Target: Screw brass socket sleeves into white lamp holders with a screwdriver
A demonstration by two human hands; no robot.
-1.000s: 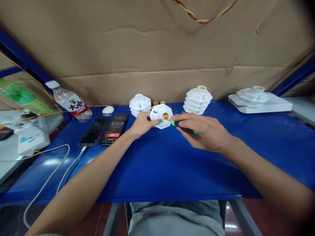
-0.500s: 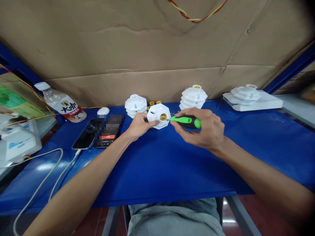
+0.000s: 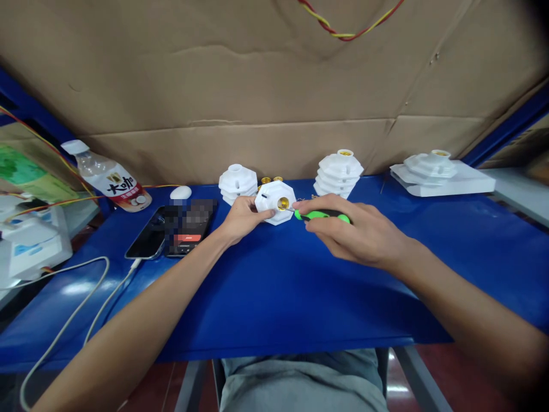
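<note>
Tilted toward me, a white octagonal lamp holder with a brass-coloured threaded socket is gripped at its left edge by my left hand, thumb on the front. My right hand is closed around a green and black screwdriver. Its shaft points left into the socket opening; the tip is hidden inside. Just behind the held piece lie several brass-coloured threaded shells, partly covered. One stack of white lamp holders stands behind my left hand, another stack behind my right hand.
More lamp holders rest on a white box at the back right. On the left are two phones, a cable, a white mouse-like object and a drink bottle. Twisted wire hangs above the blue table.
My right hand has rotated around the screwdriver, its fingers now stretched further along the handle, which has turned. My left hand and the lamp holder stay almost in place.
</note>
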